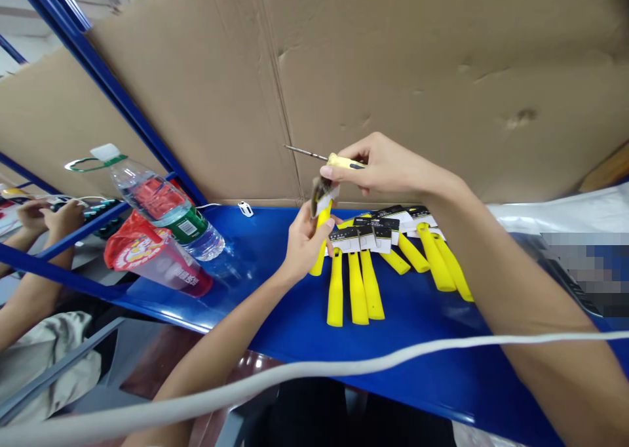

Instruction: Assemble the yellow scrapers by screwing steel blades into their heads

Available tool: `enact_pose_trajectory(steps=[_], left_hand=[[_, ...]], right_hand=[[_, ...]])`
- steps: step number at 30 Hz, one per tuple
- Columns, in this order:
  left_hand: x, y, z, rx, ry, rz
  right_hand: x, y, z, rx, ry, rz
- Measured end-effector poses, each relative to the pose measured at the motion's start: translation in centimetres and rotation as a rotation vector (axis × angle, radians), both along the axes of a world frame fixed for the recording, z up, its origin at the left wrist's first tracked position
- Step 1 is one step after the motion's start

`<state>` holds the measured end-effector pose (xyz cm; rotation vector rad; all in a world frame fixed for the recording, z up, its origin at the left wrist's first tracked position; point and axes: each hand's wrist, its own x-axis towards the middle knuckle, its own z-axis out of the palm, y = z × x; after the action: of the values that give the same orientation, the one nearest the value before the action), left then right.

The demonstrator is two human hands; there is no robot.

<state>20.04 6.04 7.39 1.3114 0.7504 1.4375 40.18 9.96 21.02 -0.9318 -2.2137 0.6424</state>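
My left hand [301, 245] is closed around a yellow-handled tool [319, 260], holding it upright just above the table. Its upper end is dark and partly covered by white card; fingers hide some of it, and I cannot make out its kind. In my right hand [381, 165] is a screwdriver [343, 162] with a pale yellow handle, gripped between thumb and fingers. Its thin shaft points left, over the top of the held tool. Several more yellow-handled tools [358, 290] lie fanned out below and right of my hands, their heads covered by black-and-white cards [351, 238].
Left on the blue table [275, 303] stand a water bottle [181, 221] and a red-topped cup [167, 263], near a blue frame post [132, 119]. Cardboard [417, 73] walls the back. A white cable [344, 367] crosses in front. Another person's hands [61, 217] are at far left.
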Motion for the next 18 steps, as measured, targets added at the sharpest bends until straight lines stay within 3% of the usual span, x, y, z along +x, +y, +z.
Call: enact_pose_trajectory(steps=[4, 13, 16, 18], left_hand=[[-0.4, 0.7, 0.7, -0.118, -0.138, -0.062], [-2.5, 3.8, 0.5, -0.23, -0.207, 0.082], [-3.4, 4.7, -0.1, -0.316, -0.173, 0.125], [-3.6, 5.2, -0.9, -0.356, -0.155, 0.142]], right_hand=[[-0.3, 0.1, -0.2, 0.062, 0.0, -0.002], [-0.4, -1.3, 0.5, 0.205, -0.096, -0.13], [-0.3, -1.6, -0.6, 0.253, -0.074, -0.167], [0.4, -1.5, -2.2, 0.189, -0.031, -0.192]])
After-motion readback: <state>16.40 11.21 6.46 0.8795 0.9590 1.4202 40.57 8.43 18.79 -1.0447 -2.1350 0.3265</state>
